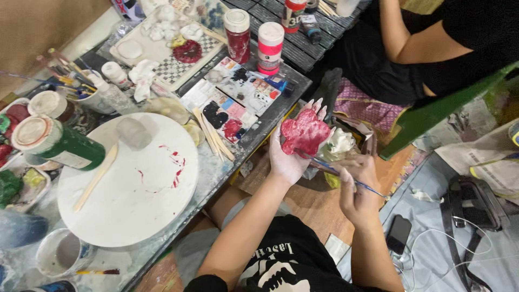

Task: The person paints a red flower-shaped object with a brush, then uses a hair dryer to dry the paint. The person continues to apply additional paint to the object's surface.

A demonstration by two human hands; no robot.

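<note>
Nearest the wearer, the right hand pinches a thin blue-handled paintbrush, fingers closed narrow around its shaft. The bristle end reaches toward the red-painted clay piece that lies in the open left hand, whose fingers are spread wide beneath it, fingertips showing past its upper edge. Just right of those fingertips lies a crumpled white rag.

Left of the left hand's fingers, on the cluttered surface, is a round white board smeared with red streaks, a green paint bottle lying on its rim. Beyond the fingers sits a paint-dabbed printed sheet, then two upright bottles with white caps: one dark red, one bright pink. Farther still, a checkered tray holds white lumps.
</note>
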